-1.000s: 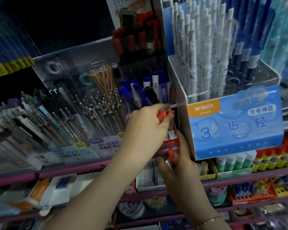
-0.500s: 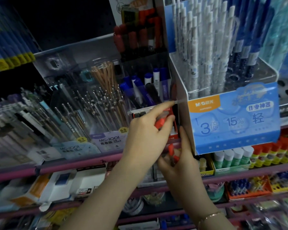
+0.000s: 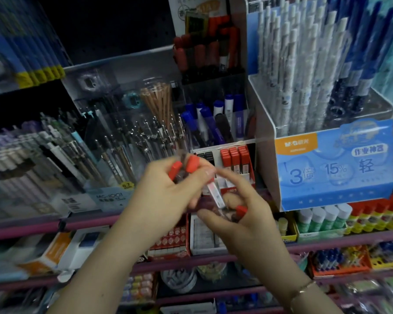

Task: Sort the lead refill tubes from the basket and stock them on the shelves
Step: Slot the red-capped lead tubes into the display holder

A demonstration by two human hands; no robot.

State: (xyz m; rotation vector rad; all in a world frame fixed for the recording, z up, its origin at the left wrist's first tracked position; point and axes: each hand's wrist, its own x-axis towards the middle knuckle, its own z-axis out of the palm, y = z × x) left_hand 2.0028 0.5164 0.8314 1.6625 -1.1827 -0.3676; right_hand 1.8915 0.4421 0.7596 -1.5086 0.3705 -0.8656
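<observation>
Lead refill tubes (image 3: 216,194): we're gripping several red-capped ones in both hands, left hand (image 3: 166,189) and right hand (image 3: 243,220). Probably light, slick plastic, so we're pinching mid-barrel.

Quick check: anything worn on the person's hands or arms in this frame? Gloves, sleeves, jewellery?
No gloves and no sleeves in view: both forearms are bare. The left hand wears nothing visible. The right hand has a thin gold-toned bracelet at the wrist. No rings can be made out; the fingers are motion-blurred.

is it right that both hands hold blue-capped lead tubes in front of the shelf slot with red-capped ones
No. In the head view the tubes in the left hand and right hand have red caps, not blue. The red-capped tubes in the slot are as you say.
</observation>
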